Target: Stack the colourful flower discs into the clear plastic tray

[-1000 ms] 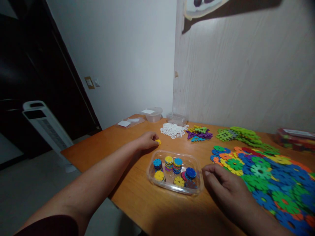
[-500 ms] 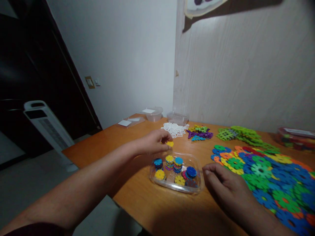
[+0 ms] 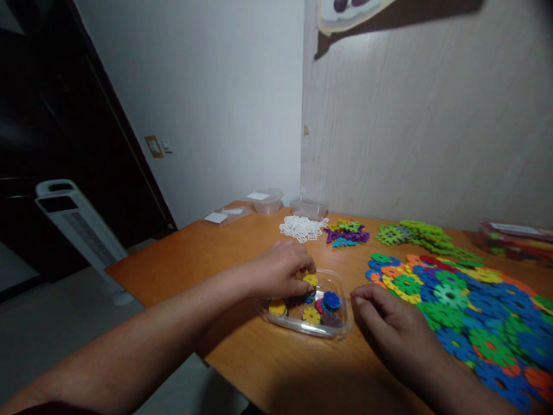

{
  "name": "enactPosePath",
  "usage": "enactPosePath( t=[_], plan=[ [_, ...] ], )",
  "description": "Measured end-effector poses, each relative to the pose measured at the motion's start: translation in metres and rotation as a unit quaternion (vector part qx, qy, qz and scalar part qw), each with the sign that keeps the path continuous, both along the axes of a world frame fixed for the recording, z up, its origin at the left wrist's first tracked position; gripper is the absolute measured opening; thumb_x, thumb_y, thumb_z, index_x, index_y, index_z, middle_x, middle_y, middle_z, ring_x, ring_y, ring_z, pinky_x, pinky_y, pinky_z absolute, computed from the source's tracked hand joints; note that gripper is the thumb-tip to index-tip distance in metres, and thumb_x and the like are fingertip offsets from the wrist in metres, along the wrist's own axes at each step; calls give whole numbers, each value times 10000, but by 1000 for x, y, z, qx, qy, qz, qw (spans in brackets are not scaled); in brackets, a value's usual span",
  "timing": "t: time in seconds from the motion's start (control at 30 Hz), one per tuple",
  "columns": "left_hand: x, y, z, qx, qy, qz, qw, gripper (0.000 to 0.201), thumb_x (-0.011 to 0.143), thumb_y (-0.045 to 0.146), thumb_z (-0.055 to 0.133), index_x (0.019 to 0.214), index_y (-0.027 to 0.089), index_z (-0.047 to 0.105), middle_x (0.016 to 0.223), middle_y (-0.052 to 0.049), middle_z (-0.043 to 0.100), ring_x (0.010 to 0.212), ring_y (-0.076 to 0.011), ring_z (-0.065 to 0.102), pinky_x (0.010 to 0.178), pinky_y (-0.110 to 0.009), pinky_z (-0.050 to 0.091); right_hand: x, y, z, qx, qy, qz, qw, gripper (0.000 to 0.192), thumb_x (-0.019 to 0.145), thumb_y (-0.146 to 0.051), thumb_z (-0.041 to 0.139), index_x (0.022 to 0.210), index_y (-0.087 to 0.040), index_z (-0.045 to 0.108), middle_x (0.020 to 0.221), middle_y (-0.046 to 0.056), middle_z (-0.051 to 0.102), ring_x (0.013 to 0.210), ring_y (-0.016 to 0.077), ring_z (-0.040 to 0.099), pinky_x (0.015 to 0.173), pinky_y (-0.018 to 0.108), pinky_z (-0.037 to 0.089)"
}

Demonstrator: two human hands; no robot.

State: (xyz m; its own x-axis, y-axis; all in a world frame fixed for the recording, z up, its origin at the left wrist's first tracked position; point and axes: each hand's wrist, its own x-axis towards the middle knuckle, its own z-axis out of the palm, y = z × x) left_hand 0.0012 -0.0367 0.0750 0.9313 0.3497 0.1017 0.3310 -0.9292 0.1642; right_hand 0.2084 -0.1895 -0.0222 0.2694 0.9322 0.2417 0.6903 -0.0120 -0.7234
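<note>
My left hand (image 3: 283, 270) reaches over the clear plastic tray (image 3: 298, 328), its thumb and fingers closed on a small yellow notched disc (image 3: 310, 279). That disc is at the top of a stack of discs, and I cannot tell whether it rests on them. Other stacks at the tray's back left are hidden behind the hand. Still visible inside are a yellow stack (image 3: 277, 307), a yellow disc (image 3: 311, 315) and a dark blue disc (image 3: 332, 300). My right hand (image 3: 389, 323) lies on the table just right of the tray, fingers curled, with nothing visible in them.
Large flower-shaped discs (image 3: 475, 311) spread across the table's right side. Behind are white pieces (image 3: 302, 228), purple and yellow pieces (image 3: 348, 233), green lattice pieces (image 3: 423, 235), clear containers (image 3: 309, 207) and a filled red-lidded box (image 3: 514, 239). A tower fan (image 3: 82, 230) stands left of the table.
My left hand has moved right and down with the yellow disc, from behind the tray to above the stacks inside it. The right hand stays beside the tray. The view has shifted slightly.
</note>
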Motion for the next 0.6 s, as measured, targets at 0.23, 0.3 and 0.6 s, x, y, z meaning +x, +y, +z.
enactPosePath(
  t=[0.23, 0.3, 0.6],
  plan=[
    [-1, -4, -2, 14, -10, 7, 1000, 282, 824, 378, 680, 1053, 214, 691, 1010, -57, 680, 970, -230, 551, 849, -357, 403, 1, 2, -3, 8, 5, 5, 1000, 253, 960, -415, 465, 890, -253, 647, 806, -16, 693, 776, 205, 652, 681, 303, 485],
    [-4, 0, -1, 10, -34, 15, 999, 267, 823, 358, 681, 1045, 210, 678, 1005, -54, 678, 963, -222, 552, 845, -353, 411, 2, 2, -4, 5, 3, 4, 1000, 251, 960, -414, 467, 895, -253, 649, 794, -17, 688, 763, 204, 649, 672, 301, 483],
    [-25, 91, -19, -79, -176, 177, 965, 186, 817, 206, 557, 954, 140, 665, 894, -61, 672, 797, -147, 571, 731, -275, 441, 3, 1, -5, 5, 5, 9, 1000, 258, 958, -419, 464, 886, -253, 647, 797, -3, 696, 764, 212, 656, 671, 312, 477]
  ],
)
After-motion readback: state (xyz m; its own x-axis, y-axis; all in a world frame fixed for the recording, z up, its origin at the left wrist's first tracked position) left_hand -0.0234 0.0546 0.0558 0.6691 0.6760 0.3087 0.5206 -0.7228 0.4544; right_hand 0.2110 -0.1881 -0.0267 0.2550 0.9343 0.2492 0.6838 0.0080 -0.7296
